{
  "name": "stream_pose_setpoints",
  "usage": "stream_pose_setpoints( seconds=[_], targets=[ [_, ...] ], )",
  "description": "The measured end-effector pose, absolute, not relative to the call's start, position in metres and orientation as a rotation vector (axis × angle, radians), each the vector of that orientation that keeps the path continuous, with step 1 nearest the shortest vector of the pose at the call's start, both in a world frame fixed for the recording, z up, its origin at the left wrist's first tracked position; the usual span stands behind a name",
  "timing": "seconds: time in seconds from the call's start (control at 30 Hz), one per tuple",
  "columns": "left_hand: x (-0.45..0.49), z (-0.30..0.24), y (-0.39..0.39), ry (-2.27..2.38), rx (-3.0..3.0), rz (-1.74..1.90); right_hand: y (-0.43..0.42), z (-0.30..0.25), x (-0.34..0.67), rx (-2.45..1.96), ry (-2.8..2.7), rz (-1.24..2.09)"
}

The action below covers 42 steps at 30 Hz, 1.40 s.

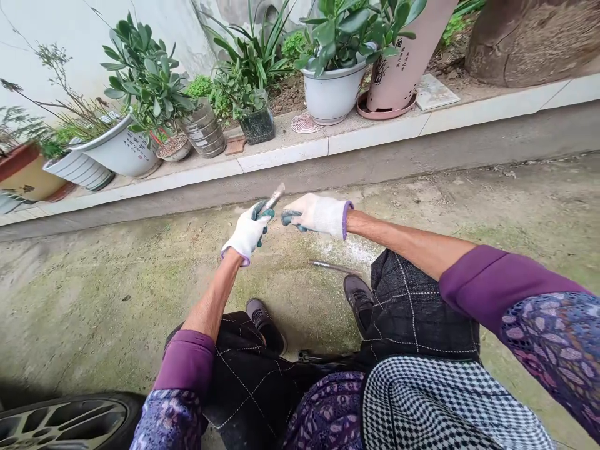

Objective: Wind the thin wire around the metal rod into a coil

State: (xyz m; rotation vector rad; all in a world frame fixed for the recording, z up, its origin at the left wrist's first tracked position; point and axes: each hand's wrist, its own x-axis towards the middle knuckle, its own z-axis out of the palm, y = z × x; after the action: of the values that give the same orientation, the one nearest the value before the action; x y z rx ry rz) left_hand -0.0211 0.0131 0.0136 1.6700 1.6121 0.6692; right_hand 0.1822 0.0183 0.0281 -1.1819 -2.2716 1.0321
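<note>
My left hand [248, 232], in a white glove with green fingertips, is closed around a short grey metal tool [272, 199] that sticks up and to the right out of the fist. My right hand [315, 214], gloved the same way, is held close beside it with its fingers curled; whether anything is in them I cannot make out. Both hands are raised above the concrete ground [117, 294], in front of my knees. A thin metal rod [334, 267] lies on the ground by my right shoe [359, 299].
A raised tiled ledge [290, 153] runs across the back, lined with potted plants: a white pot [332, 94], a pink pot [398, 69], a dark pot [257, 124] and several more at the left. A car wheel [65, 422] shows at the bottom left.
</note>
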Motion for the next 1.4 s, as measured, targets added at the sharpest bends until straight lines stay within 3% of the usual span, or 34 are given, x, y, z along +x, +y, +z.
stream_pose_setpoints(
  seconds=[0.13,0.27,0.43,0.7,0.9,1.2,1.4],
  targets=[
    [-0.014,0.008,0.01,1.762,2.25,0.089,0.019,0.036,0.185,-1.173,-2.383,0.717],
    [-0.008,0.007,-0.007,1.633,2.423,-0.321,0.034,0.034,0.193,-1.213,-2.362,0.941],
    [-0.01,0.016,-0.014,1.533,2.268,0.101,0.052,0.015,0.196,-1.195,-2.088,1.346],
    [-0.011,0.039,-0.012,1.479,1.543,0.718,0.035,0.02,0.179,-1.208,-2.198,1.366],
    [-0.008,0.05,-0.017,1.023,1.262,0.845,0.033,0.027,0.185,-1.23,-1.891,1.558],
    [0.008,0.058,-0.028,1.212,1.379,0.832,0.035,0.034,0.179,-0.823,-1.537,1.856],
    [0.0,0.054,-0.025,1.206,1.266,0.955,0.045,0.03,0.166,-0.978,-1.79,1.488]
  ],
)
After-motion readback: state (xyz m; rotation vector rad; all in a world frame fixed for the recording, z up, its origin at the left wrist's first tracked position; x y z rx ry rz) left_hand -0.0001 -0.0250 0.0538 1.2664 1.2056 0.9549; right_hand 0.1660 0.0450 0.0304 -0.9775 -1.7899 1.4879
